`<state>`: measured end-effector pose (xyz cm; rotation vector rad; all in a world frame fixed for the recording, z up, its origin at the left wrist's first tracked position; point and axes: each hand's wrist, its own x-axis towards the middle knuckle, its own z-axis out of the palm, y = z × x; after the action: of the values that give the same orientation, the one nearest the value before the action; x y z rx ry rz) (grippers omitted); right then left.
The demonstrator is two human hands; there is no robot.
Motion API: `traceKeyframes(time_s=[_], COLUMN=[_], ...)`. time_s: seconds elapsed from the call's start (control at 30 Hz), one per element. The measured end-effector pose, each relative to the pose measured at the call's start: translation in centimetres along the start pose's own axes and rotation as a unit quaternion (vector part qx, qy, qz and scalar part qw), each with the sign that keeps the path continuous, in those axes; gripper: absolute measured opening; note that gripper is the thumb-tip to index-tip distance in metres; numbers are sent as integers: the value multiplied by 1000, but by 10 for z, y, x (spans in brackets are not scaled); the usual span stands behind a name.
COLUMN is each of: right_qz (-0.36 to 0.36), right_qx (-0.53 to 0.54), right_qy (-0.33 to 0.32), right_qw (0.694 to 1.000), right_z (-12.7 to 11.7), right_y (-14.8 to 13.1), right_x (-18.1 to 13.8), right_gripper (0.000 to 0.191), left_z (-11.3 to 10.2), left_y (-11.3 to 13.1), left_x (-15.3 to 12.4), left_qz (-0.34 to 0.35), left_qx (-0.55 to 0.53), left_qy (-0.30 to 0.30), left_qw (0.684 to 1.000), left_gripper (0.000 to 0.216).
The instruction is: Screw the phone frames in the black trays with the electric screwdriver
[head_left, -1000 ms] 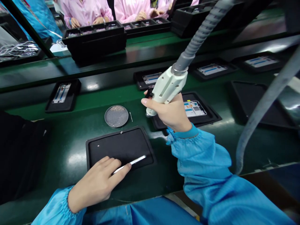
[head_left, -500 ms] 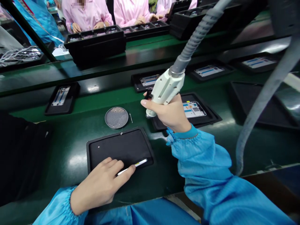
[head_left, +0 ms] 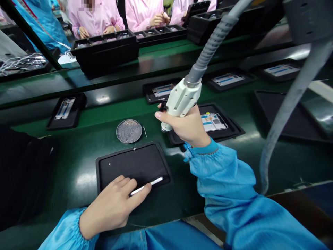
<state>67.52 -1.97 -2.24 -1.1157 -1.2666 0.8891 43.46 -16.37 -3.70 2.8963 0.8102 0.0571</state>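
Observation:
My right hand (head_left: 188, 126) is wrapped round a pale handheld air gun (head_left: 179, 102) that hangs from a grey ribbed hose (head_left: 213, 41). Its nozzle points down over the green bench. My left hand (head_left: 114, 205), palm down, has its thumb and fingers closed on a thin white bar-like piece (head_left: 156, 181), seen edge-on; the rest of it is hidden. Beneath that piece lies a shallow black tray (head_left: 130, 161) with a small white bit in it. Just right of my right hand, a phone frame (head_left: 217, 122) with blue strips rests in another black tray (head_left: 235, 130).
A round perforated dish (head_left: 129, 131) and a small white stick (head_left: 145, 131) lie beyond the near tray. Several black trays with phone frames (head_left: 65, 108) line the back strip. A grey arm (head_left: 283, 118) rises at right. Co-workers in pink (head_left: 96, 17) sit behind black bins (head_left: 104, 50).
The trays along the back strip have slid slightly left. The air gun and hose have shifted a little left. My left hand has hardly moved.

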Motion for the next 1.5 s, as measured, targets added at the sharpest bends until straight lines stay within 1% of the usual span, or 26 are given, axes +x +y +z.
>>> traceKeyframes(time_s=[0.23, 0.57, 0.73, 0.93, 1.17, 1.27, 1.33, 1.43, 1.5], right_qz=[-4, -1, -5, 8, 5, 12, 21, 31, 38], right_qx=[0, -1, -4, -6, -20, -9, -3, 0, 0], right_qy=[0, 1, -2, -1, -4, -5, -4, 3, 8], right_qw=[1000, 1000, 1000, 1000, 1000, 1000, 1000, 1000, 999], right_z=[-1, -1, -1, -1, -1, -1, 0, 1, 1], right_y=[0, 2, 2, -3, -1, 0, 1, 3, 4], right_x=[1, 1, 1, 0, 1, 1, 1, 0, 0], right_gripper=[21, 24, 23, 27, 25, 25, 26, 29, 32], left_z=[4, 6, 5, 2, 0, 2, 5, 14, 19], left_y=[-1, -2, -1, -1, -3, -13, -28, -58, -76], left_x=[-7, -6, -6, -2, -2, 0, 1, 4, 4], left_qz=[19, 22, 23, 9, 9, 7, -7, -57, -101], left_qx=[-38, -25, -28, -24, -51, -71, -65, -23, 5], left_qy=[83, 113, 99, 36, 25, 38, 52, 65, 65], left_qw=[996, 993, 994, 999, 998, 997, 996, 996, 993], left_gripper=[43, 39, 43, 49, 49, 48, 43, 32, 29])
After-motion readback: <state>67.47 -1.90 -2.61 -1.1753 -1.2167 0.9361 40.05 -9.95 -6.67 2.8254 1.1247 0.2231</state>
